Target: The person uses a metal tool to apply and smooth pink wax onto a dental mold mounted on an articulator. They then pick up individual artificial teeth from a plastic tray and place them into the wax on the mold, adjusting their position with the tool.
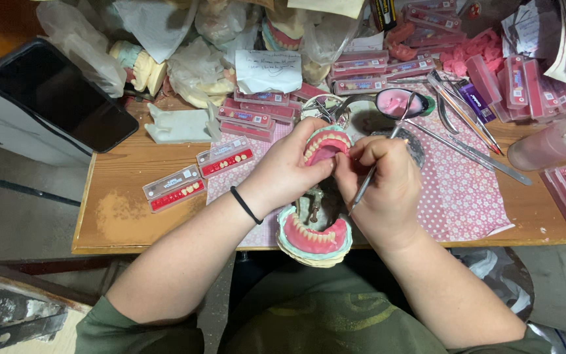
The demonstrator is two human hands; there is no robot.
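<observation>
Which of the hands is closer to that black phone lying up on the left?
Left. The left hand holds the upper denture at mid-table, right of the black phone. The right hand, holding a thin metal tool, sits farther right still.

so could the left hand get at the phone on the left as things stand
Probably not right away: the left hand is holding the upper denture. The phone lies uncovered at the table's far left, so the path looks free once that hand lets go.

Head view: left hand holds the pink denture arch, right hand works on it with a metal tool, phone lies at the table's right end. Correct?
Not quite. In the head view the phone lies at the table's left end. Otherwise right: left hand holds the denture arch, right hand works with the metal tool.
</observation>
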